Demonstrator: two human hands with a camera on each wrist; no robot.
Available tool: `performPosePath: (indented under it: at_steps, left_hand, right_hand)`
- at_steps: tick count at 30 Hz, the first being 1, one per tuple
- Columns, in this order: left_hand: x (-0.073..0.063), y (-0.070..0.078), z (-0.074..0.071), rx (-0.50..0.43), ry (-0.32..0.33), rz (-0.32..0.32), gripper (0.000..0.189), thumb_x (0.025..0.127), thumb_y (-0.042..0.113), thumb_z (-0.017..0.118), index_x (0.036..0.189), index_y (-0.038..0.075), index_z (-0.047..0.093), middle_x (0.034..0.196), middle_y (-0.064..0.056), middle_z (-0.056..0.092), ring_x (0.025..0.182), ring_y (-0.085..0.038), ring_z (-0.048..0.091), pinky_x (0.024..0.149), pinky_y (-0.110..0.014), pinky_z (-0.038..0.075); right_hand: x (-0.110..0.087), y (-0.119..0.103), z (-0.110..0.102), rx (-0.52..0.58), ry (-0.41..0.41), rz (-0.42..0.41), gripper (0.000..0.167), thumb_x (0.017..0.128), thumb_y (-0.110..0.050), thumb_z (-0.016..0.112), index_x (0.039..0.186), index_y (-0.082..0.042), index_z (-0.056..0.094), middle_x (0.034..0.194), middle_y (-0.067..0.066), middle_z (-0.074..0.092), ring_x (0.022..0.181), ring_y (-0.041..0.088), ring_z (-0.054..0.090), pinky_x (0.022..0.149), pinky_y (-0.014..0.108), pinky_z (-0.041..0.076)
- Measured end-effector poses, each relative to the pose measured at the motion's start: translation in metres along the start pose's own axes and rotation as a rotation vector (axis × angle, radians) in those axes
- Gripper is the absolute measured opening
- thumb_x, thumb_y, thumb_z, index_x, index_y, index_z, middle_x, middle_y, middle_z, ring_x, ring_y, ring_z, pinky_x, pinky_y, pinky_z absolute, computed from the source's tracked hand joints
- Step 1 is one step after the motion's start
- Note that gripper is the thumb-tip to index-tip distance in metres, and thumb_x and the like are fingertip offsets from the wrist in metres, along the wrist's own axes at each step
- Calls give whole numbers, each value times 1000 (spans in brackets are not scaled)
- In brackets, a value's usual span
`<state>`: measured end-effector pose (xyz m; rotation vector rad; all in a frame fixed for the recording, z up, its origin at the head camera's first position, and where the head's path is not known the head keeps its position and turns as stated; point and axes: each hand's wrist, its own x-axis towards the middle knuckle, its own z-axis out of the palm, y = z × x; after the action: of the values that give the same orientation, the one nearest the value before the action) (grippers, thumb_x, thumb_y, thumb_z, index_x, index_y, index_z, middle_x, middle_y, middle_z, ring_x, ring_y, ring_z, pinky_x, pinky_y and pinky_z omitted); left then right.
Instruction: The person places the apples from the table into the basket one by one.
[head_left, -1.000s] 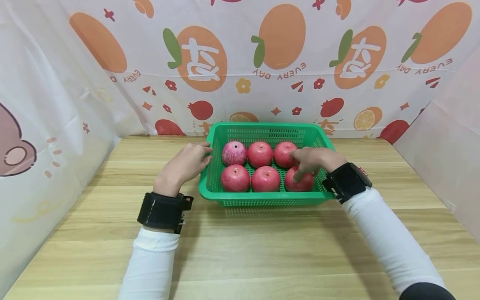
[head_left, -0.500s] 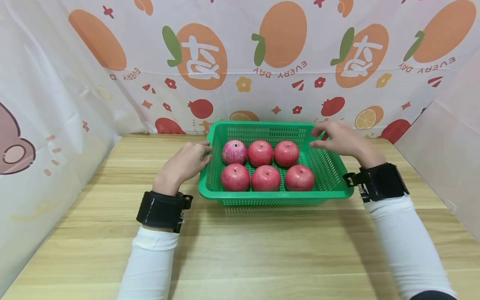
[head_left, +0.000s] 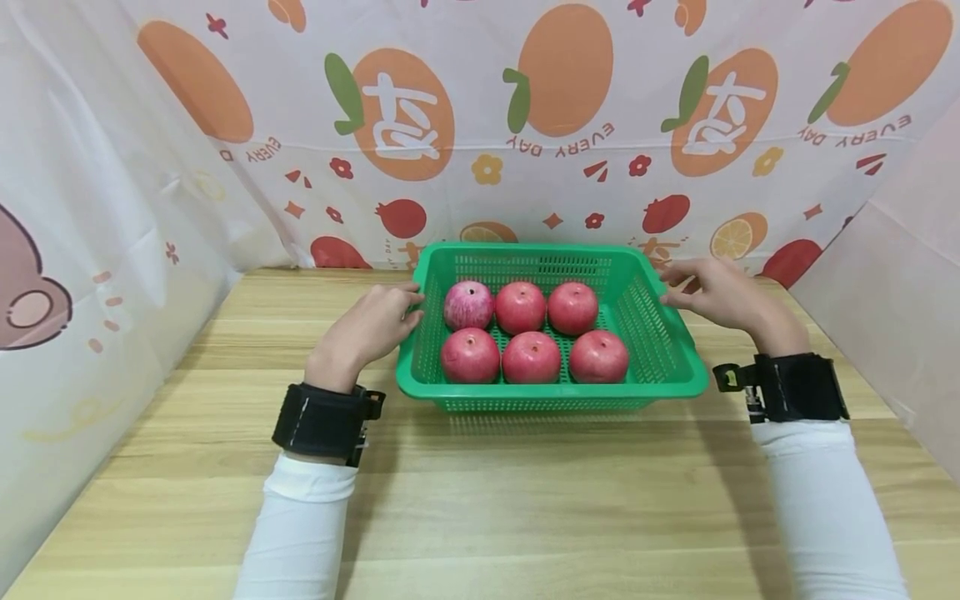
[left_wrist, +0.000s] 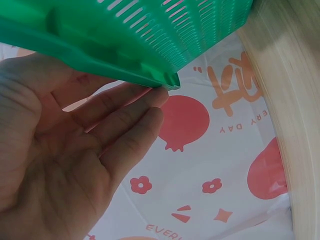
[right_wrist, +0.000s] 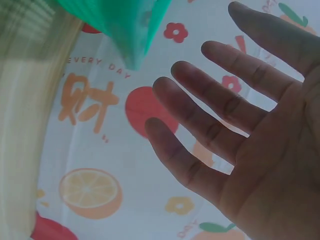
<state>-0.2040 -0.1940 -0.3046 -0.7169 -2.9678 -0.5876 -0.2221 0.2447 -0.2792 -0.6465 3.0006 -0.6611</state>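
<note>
A green plastic basket (head_left: 551,390) with slotted walls holds several red apples (head_left: 531,357) in two rows. The apple at the back left (head_left: 469,306) is more purplish and streaked. My left hand (head_left: 372,327) is at the basket's left rim. In the left wrist view, the fingers (left_wrist: 131,120) lie fairly straight, with their tips touching the rim from outside; the thumb is partly hidden. My right hand (head_left: 716,292) is just beyond the right rim. Its fingers (right_wrist: 215,120) are spread and straight in the right wrist view, apart from the basket and holding nothing.
The basket stands on a light wooden table (head_left: 540,500), near its back edge. A fruit-printed white cloth (head_left: 480,100) hangs close behind it. Plainer cloth walls (head_left: 112,250) rise on both sides. Each wrist wears a black strap (head_left: 324,422).
My right hand has come up off the front right apple and moved right, out of the basket to beyond its right rim. The left hand, basket and apples stay in place.
</note>
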Motion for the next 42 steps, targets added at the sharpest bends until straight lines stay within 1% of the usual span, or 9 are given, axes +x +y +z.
performPosePath:
  at_steps: [6,12,18,21,27,31,34,38,42]
  left_hand:
    - [0,-1,2,1,2,9,33,100,-1,58,128,-19,59,141,-35,50,122,-45,58,99,-51,50]
    - [1,-1,2,-6,14,17,33,99,-1,59,127,-19,59,140,-35,52,120,-44,60,97,-51,51]
    - [3,-1,3,-2,1,7,33,100,-1,58,128,-19,59,141,-35,50,123,-45,57,98,-52,50]
    - [4,-1,4,-7,1,10,34,100,-1,59,128,-19,58,141,-35,50,125,-46,56,100,-53,49]
    - [4,-2,3,-20,0,-7,35,99,-1,59,129,-19,58,143,-35,49,130,-47,51,101,-54,47]
    - [2,-3,3,-20,1,-5,35,99,-1,60,129,-19,58,143,-34,49,129,-47,52,100,-53,49]
    - [1,-3,3,-23,-3,-7,36,99,0,60,130,-18,57,143,-34,49,127,-46,54,96,-50,51]
    - [0,-4,3,-19,-2,-18,36,99,-1,59,130,-18,57,143,-34,49,125,-45,56,91,-48,52]
    - [1,-3,3,-16,6,-10,36,99,-1,59,130,-19,57,143,-34,49,127,-46,54,97,-50,51]
  right_hand:
    - [-7,13,12,70,21,-12,40,96,-10,70,130,10,61,121,31,64,104,44,64,85,58,55]
    - [-14,21,25,110,20,51,41,99,-16,66,132,8,61,124,31,63,106,44,64,88,57,53]
    - [-24,25,39,175,100,81,41,100,-14,65,134,10,59,119,31,65,104,44,64,85,48,52]
    - [-27,25,43,201,121,107,42,101,-13,63,136,10,57,119,31,65,105,44,62,84,46,52]
    - [-27,24,45,226,121,129,44,102,-15,62,138,9,56,124,30,63,106,44,62,83,38,52]
    - [-27,23,46,222,117,133,43,102,-13,62,137,10,56,124,31,63,107,44,61,79,29,52]
    - [-27,22,46,215,115,139,42,102,-13,62,136,11,57,124,30,63,107,43,61,76,24,51]
    - [-26,21,47,217,113,132,42,102,-14,62,136,11,57,124,31,63,107,44,61,76,26,51]
    - [-26,22,47,221,119,132,41,102,-13,62,135,12,57,123,31,63,106,43,61,74,24,51]
